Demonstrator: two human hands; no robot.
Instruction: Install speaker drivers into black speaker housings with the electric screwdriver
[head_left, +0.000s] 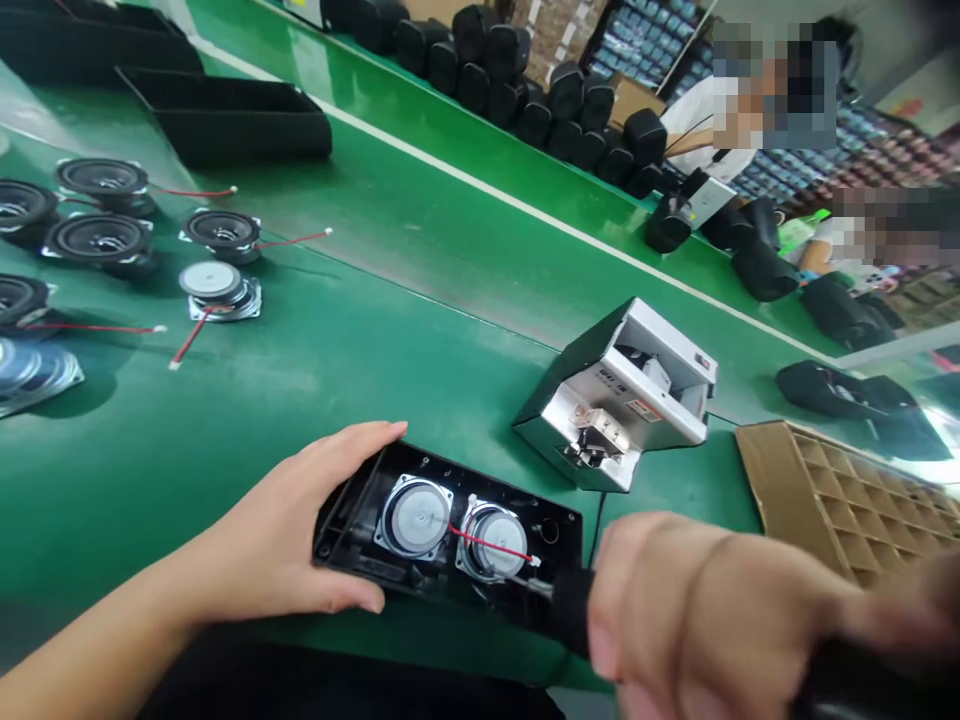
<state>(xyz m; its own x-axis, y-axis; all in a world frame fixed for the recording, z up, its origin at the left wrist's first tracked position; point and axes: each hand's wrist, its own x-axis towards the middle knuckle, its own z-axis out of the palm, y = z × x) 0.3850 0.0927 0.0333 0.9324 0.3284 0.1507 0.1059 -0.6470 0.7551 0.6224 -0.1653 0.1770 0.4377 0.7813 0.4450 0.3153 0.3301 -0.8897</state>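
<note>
Here, the left hand (300, 545) has its grip closed around the near-left end of a black case (356, 515), fingers on the far edge and thumb on the near one. The case sits low at the middle of the view, over the green surface (420, 370), open side up. Inside are two speakers (420, 517), magnets up, with a red lead (491, 542) ending in a white plug across them. The right hand (697, 600) has its grip wrapped tight round a black driver (571, 605), whose metal shaft points at the near side of the right speaker; whether the tip touches anything is hard to tell. Beyond the case stands a silver and black machine (555, 400). Dark lettering runs along its front, too blurred to read surely, beside an orange-edged label (643, 410) with print too small to make out; a red switch (703, 362) sits near its upper corner. Loose speakers (105, 235) lie at left, below a black tray (240, 130). At right is a divided cardboard box (776, 480). Two people (709, 130) are farther back, near black housings (487, 75).
</note>
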